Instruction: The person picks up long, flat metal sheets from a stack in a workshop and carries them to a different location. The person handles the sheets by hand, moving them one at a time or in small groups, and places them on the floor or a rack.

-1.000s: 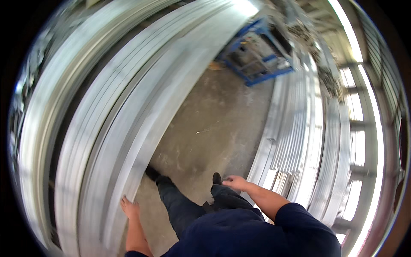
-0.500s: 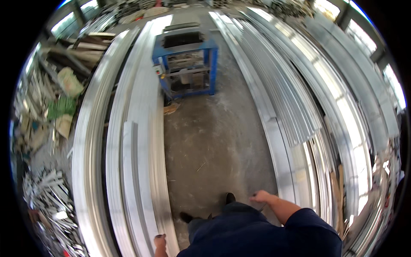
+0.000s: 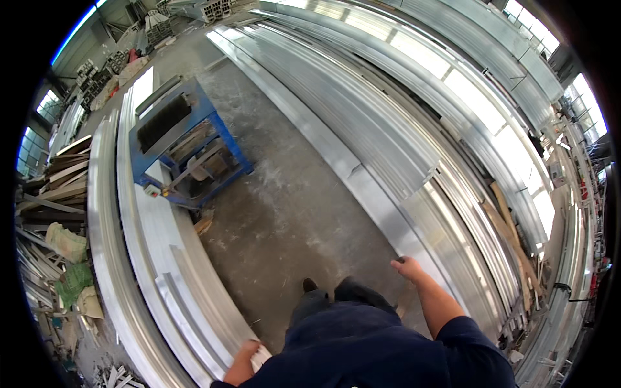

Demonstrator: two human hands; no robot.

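Note:
My right hand (image 3: 409,268) hangs ahead of my body on the right, with its fingers curled in. A small dark spot shows at the fingertips; what it is, or whether anything is held, I cannot make out. Behind that hand in the picture runs a long flat silver profile (image 3: 372,197) at the edge of the right-hand stack. Low on the left is my left hand (image 3: 243,359), smeared by motion, its fingers not distinct. It appears over the near end of the left stack of long silver profiles (image 3: 206,284); whether it touches them I cannot tell.
A blue metal-framed machine (image 3: 223,132) with a dark bristly top stands ahead on the left. Ribbed silver profiles (image 3: 336,107) lie in long rows on the right. Grey concrete floor (image 3: 284,200) runs between the stacks. Sacks (image 3: 66,242) and offcuts lie at far left.
My view has swung to the right, so the blue machine sits farther left and tilted. My right hand appears higher, over the edge of the right stack. My legs have changed position.

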